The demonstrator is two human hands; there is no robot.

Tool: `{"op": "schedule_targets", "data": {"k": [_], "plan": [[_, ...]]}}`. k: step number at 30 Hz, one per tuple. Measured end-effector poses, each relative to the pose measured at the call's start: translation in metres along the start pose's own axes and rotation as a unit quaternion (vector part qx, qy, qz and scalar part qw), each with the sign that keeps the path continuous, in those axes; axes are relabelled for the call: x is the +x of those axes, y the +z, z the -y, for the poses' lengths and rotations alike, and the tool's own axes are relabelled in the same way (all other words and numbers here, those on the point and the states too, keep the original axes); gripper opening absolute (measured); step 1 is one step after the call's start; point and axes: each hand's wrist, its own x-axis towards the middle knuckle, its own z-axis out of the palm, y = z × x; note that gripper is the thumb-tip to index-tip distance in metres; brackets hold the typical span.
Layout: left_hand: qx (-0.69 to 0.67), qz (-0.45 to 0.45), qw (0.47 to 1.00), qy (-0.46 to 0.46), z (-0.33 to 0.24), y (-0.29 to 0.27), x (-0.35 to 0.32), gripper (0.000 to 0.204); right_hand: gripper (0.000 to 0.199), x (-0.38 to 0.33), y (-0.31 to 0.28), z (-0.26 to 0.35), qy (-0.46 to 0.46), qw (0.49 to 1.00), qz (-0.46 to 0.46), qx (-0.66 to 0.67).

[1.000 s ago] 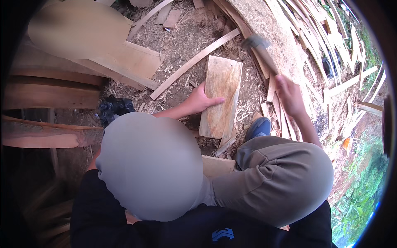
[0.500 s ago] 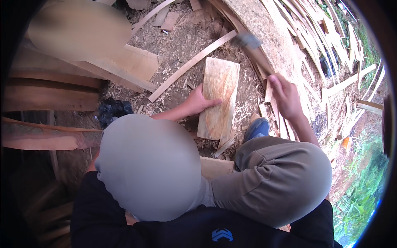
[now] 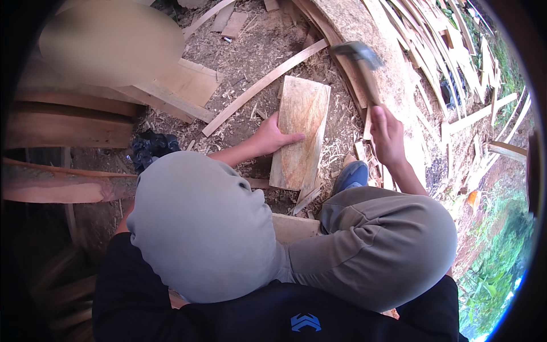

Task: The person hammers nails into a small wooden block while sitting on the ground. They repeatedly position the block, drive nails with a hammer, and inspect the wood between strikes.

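My left hand (image 3: 274, 135) grips the left edge of a short, pale wooden board (image 3: 302, 131). Its thumb lies across the upper face, and the fingers are hidden behind. Up and to the right of the board, my right hand (image 3: 389, 134) is closed round the wooden handle of a hammer (image 3: 369, 85). The hammer's dark metal head (image 3: 359, 53) is raised, slightly blurred and apart from the board. Below the board's lower end are wood splinters (image 3: 308, 200) and a small wood block (image 3: 293, 228) between my legs.
A long thin wooden strip (image 3: 265, 85) lies beyond my left hand. Planks (image 3: 68, 125) and a black plastic bag (image 3: 152, 149) are at the left. Wood shavings cover the ground, and many slats (image 3: 421, 51) are piled at the far right. My blue shoe (image 3: 351, 175) is beside the board.
The hammer head has shifted a little to the right, and its handle stands more upright. My left hand still holds the board in nearly the same place.
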Motion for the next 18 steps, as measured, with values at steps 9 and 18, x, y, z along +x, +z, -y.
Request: {"op": "schedule_targets", "data": {"k": [9, 18], "plan": [[-0.002, 0.001, 1.000, 0.003, -0.003, 0.002, 0.000, 0.084, 0.064, 0.003, -0.003, -0.006, 0.074, 0.975, 0.121, -0.173], [0.025, 0.004, 0.999, -0.027, -0.011, 0.007, 0.003, 0.086, 0.057, -0.014, 0.018, -0.039, -0.006, 0.976, 0.080, -0.202]]}}
